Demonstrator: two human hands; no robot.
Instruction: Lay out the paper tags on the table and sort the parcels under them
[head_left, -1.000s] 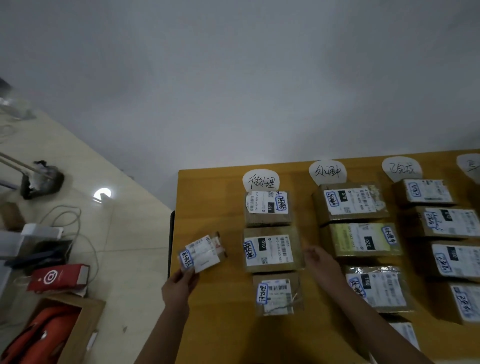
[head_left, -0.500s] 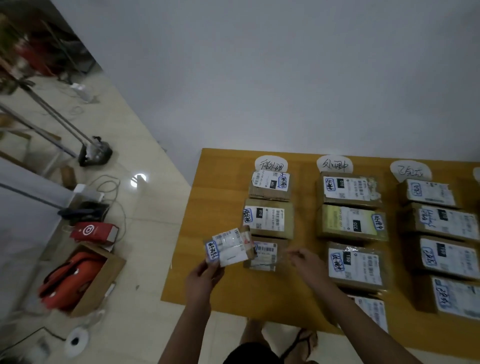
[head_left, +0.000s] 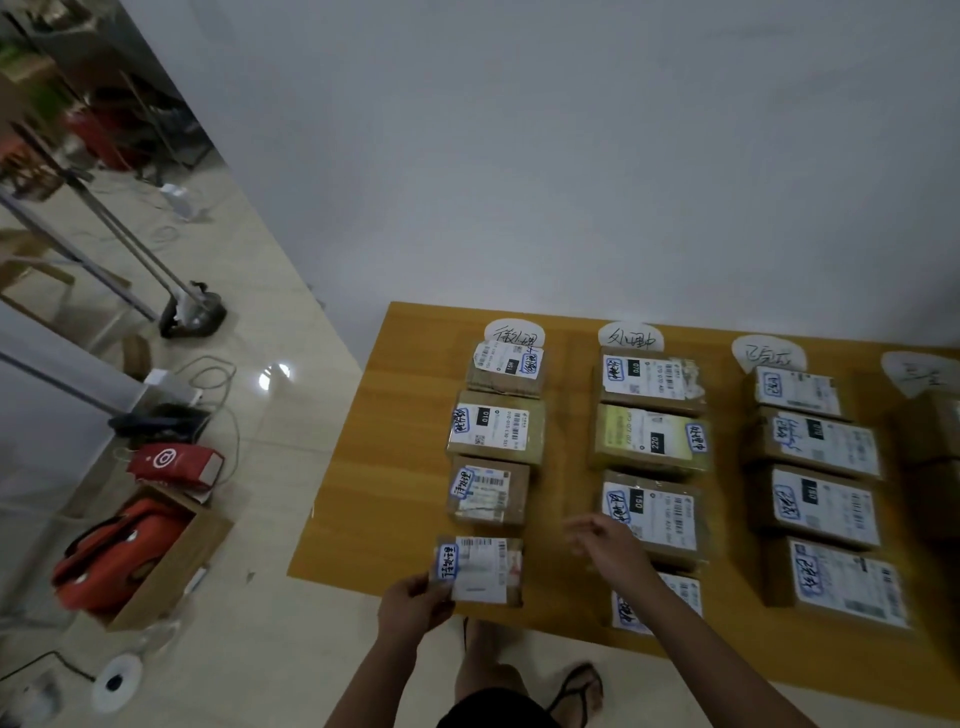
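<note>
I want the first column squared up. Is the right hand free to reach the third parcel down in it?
Probably yes: the right hand is open and empty, hovering just right of that third parcel, with only bare table between them.

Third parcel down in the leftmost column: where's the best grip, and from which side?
Pinch the third parcel across its left and right side walls, coming from above. It lies flat, parcels close ahead and behind, and both sides face bare table.

Head view, steeply down over table (head_left: 363, 467)
</note>
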